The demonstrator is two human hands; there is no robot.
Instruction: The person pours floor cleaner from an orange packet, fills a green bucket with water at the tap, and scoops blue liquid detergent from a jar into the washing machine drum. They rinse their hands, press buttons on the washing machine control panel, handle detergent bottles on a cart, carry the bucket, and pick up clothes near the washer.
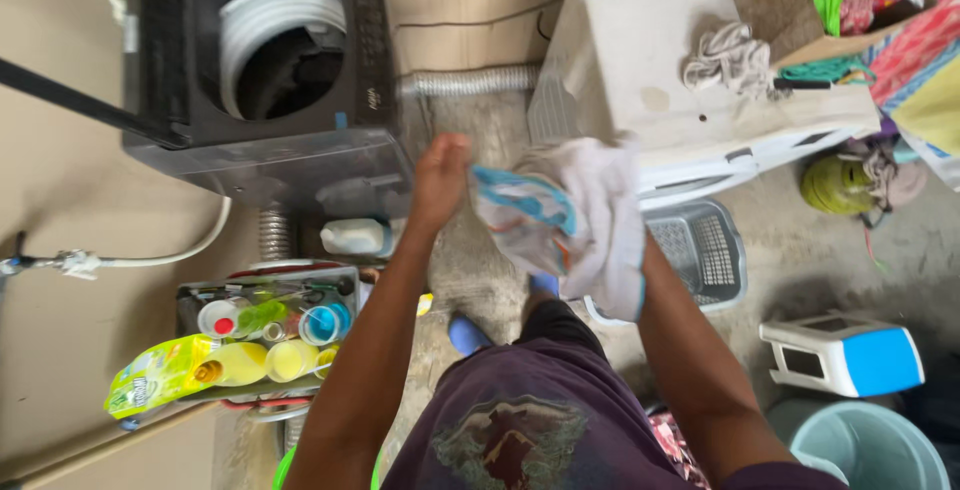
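Bottles [270, 350] fill rack [190, 295]; left hand [440, 175] grips cloth [570, 215].

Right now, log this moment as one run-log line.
left hand: grips white-and-blue cloth | right hand: hidden under cloth | cloth: held up, bunched | open washing machine: behind-left | laundry basket: on floor

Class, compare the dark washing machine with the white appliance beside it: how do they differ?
The dark washing machine stands open, its round drum showing; the white appliance shows a flat closed top. The dark one's top is bare; the white one carries a crumpled cloth. Both stand on the floor.
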